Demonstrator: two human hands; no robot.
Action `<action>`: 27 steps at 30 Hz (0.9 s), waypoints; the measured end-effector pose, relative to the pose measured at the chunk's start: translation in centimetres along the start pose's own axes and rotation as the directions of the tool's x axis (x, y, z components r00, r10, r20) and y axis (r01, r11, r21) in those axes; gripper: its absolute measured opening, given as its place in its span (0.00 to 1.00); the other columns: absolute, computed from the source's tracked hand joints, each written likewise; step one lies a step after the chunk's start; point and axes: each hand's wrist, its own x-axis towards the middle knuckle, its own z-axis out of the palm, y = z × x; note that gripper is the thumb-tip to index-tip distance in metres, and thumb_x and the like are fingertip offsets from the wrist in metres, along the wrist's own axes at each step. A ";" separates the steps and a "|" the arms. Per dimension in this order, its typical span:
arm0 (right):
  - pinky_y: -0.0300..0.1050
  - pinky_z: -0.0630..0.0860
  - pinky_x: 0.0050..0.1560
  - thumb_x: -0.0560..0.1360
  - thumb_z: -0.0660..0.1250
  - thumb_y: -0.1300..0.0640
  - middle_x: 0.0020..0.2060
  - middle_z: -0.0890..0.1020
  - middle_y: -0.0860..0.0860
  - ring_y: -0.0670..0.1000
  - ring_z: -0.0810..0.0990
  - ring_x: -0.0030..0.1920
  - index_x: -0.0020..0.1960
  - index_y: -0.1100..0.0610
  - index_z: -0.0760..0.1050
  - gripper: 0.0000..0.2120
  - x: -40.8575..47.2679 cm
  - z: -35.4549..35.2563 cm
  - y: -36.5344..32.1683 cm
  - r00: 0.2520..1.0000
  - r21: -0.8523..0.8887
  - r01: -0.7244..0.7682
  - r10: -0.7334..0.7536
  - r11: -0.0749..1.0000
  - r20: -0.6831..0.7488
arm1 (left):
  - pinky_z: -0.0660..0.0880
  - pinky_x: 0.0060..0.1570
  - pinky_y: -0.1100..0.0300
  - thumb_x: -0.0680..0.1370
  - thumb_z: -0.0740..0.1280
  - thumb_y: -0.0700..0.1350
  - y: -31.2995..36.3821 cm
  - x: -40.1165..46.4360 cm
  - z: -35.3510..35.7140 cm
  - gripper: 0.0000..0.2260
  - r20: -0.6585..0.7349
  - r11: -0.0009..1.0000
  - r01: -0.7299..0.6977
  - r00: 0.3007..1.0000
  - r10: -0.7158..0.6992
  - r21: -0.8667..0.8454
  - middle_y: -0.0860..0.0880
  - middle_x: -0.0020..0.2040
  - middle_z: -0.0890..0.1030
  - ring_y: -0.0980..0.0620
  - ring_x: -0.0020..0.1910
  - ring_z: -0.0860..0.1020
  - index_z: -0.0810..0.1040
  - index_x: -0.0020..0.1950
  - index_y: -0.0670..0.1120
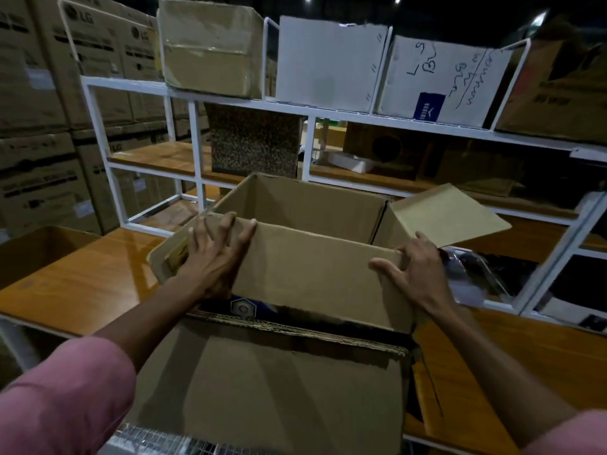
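An open brown cardboard box (315,267) stands on the wooden table (82,284) in front of me. My left hand (213,254) lies over its left top corner, thumb hooked over the near wall's rim and fingers spread on the left flap. My right hand (417,270) grips the right end of the near wall, thumb on the near face and fingers over the rim. The right flap (450,215) sticks out sideways. The near flap (272,389) hangs toward me. A dark printed item (243,307) shows below the near wall.
A white metal shelf rack (197,149) stands behind the table with brown and white cartons (328,60) on top and a speckled box (256,142) below. Stacked cartons (39,126) fill the left. A shallow brown tray (42,247) sits at the table's left edge.
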 end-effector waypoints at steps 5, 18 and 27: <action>0.56 0.69 0.58 0.77 0.59 0.33 0.48 0.81 0.60 0.61 0.75 0.54 0.53 0.59 0.81 0.29 -1.1 1.9 1.1 0.992 -0.102 0.012 0.001 0.995 0.128 | 0.39 0.70 0.24 0.61 0.81 0.58 -0.1 -0.5 0.3 0.67 0.337 1.000 -0.019 0.941 0.017 0.003 0.50 0.78 0.27 0.27 0.75 0.33 0.26 0.75 0.63; 0.62 0.49 0.78 0.80 0.54 0.34 0.78 0.63 0.55 0.59 0.54 0.79 0.78 0.51 0.60 0.32 -2.9 4.1 2.5 0.946 -0.204 -0.029 0.092 0.979 0.311 | 0.39 0.72 0.30 0.65 0.79 0.59 0.7 0.4 0.5 0.64 0.515 0.998 -0.053 0.857 0.034 0.021 0.48 0.77 0.24 0.27 0.75 0.32 0.26 0.76 0.60; 0.64 0.50 0.77 0.81 0.50 0.34 0.75 0.67 0.53 0.59 0.58 0.77 0.74 0.48 0.66 0.28 -4.0 4.1 1.2 0.929 -0.208 0.007 0.071 0.978 0.364 | 0.41 0.75 0.32 0.68 0.63 0.77 0.9 1.1 0.5 0.53 0.618 1.000 0.025 0.786 -0.014 -0.009 0.48 0.82 0.39 0.35 0.79 0.40 0.37 0.81 0.56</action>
